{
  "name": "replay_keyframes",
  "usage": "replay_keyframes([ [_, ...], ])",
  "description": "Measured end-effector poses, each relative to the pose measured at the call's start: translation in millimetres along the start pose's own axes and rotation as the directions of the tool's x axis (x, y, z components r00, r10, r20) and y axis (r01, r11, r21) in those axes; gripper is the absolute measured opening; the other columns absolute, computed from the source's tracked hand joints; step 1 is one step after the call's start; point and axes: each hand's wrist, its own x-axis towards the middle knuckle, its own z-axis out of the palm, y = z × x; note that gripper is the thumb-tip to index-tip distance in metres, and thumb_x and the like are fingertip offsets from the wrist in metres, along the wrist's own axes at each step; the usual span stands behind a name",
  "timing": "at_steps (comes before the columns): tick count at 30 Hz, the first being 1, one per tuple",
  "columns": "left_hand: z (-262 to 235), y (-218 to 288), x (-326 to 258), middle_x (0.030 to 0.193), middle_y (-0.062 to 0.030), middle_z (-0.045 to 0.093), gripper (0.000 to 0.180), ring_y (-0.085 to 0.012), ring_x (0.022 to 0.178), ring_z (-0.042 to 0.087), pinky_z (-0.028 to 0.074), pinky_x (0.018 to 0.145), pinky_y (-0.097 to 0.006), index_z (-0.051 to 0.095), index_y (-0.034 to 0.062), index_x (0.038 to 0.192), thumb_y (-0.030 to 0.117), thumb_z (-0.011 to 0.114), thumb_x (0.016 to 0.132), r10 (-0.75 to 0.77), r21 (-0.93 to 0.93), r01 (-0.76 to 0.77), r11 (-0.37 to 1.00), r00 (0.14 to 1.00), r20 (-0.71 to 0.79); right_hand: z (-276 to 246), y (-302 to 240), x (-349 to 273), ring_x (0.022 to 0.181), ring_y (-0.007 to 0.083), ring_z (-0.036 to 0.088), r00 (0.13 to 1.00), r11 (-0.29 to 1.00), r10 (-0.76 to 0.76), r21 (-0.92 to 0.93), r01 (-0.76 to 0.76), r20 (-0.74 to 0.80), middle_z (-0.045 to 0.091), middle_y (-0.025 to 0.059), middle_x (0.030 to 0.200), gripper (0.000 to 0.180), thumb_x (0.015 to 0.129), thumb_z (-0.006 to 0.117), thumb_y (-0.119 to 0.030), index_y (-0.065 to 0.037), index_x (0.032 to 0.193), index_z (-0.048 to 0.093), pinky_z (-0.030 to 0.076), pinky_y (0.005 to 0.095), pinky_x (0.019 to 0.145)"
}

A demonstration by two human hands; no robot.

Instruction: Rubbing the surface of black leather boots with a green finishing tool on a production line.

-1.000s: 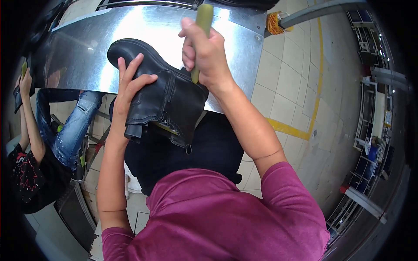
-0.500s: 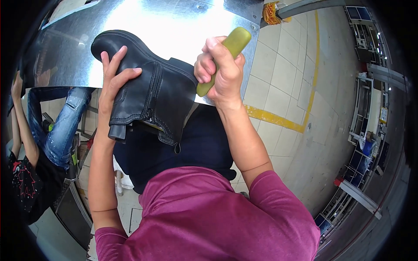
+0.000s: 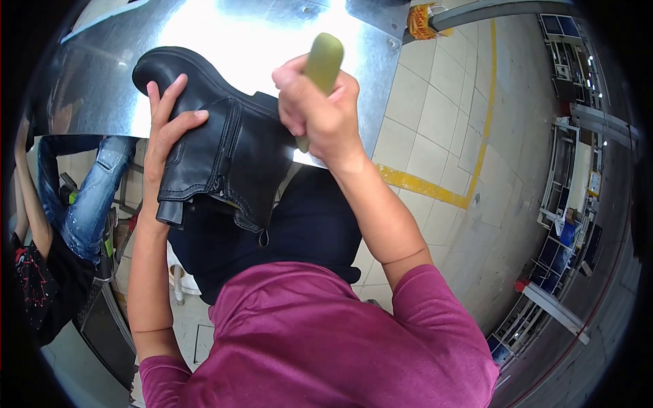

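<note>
A black ankle boot [image 3: 248, 146] with a side zipper lies tilted over the near edge of a shiny metal table [image 3: 248, 51]. Its toe points to the far left and its opening faces my lap; a small loop hangs from the opening's rim. My left hand [image 3: 162, 132] is closed around the boot from the left, fingers spread over its upper. Close to the heel, my right hand [image 3: 326, 122] is wrapped around a yellow-green bar with rounded ends [image 3: 325, 60]. The fist hides the bar's middle. Whether the bar touches the boot I cannot tell.
On the left sits a co-worker in worn blue jeans [image 3: 102, 180], arms near the table. A metal rail [image 3: 490, 12] with an orange wrapping [image 3: 420, 22] runs off the table's far right corner. A yellow line [image 3: 425, 187] marks the tiled floor; racks [image 3: 561, 224] stand at the far right.
My right hand has moved left with the bar, which now points more upright. The boot and my left hand appear slightly farther left; the left grip is unchanged.
</note>
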Motion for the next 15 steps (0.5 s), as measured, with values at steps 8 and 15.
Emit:
replay_keyframes([
  [8, -0.4, 0.4, 1.3, 0.157, -0.0150, 0.046, 0.048, -0.0457, 0.154, 0.023, 0.016, 0.126, -0.059, 0.064, 0.0180, 0.126, 0.019, 0.081, 0.081, -0.013, -0.029, 0.013, 0.999, 1.000, 0.022, -3.7, -9.1, 18.3, 0.041, 0.0087, 0.039, 0.979, 0.968, 0.201, 0.156, -0.195, -0.025, 0.041, -0.0014, 0.055, 0.021, 0.094, 0.071, -0.021, -0.003, 0.090, 0.061, 0.032, 0.0252, 0.040],
  [15, -2.9, -2.3, -2.6, 0.160, -0.0135, 0.043, 0.050, -0.0462, 0.155, 0.019, 0.018, 0.125, -0.060, 0.063, 0.0196, 0.127, 0.024, 0.083, 0.080, -0.002, -0.023, 0.002, 1.000, 1.000, 0.027, 0.1, -7.2, 30.5, 0.042, 0.0073, 0.040, 0.965, 0.965, 0.247, 0.066, -0.254, 0.091, 0.043, -0.0025, 0.056, 0.025, 0.091, 0.076, -0.022, -0.002, 0.091, 0.062, 0.031, 0.0234, 0.040],
])
